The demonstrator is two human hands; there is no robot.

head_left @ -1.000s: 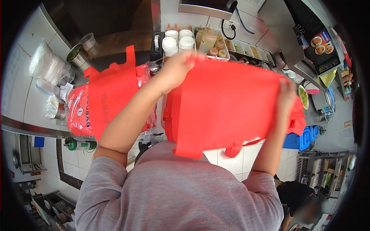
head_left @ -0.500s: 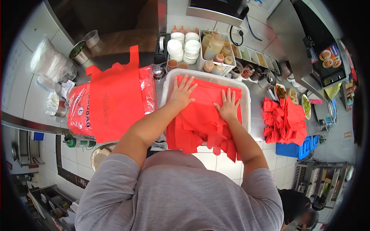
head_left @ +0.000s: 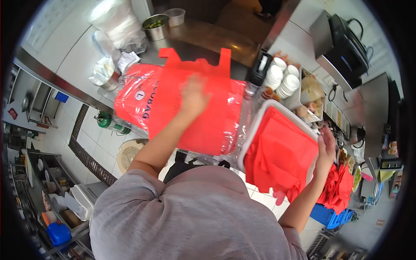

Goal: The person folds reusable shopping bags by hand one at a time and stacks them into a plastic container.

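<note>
My left hand [head_left: 194,95], smeared by motion, is over a flat red tote bag [head_left: 190,130], its fingers apart. That bag lies on a clear plastic pack [head_left: 134,89] of red bags printed "ECOBAG" with an L label. To the right, a white plastic tray [head_left: 250,141] holds a stack of red bags [head_left: 284,138], some hanging over its near side. Beside the tray's right edge is my right hand [head_left: 327,147], fingers stretched out and holding nothing I can see. A heap of folded red bags [head_left: 338,186] sits beyond it.
White cups [head_left: 286,82] stand stacked behind the tray, beside a basket of sauce bottles [head_left: 312,91]. A metal pot [head_left: 156,28] and a clear tub [head_left: 175,17] are at the back. A blue crate [head_left: 331,216] is below right.
My view has turned left. Both hands have come off the stack in the tray; the left has moved to the bag on the plastic pack, the right to the tray's right edge.
</note>
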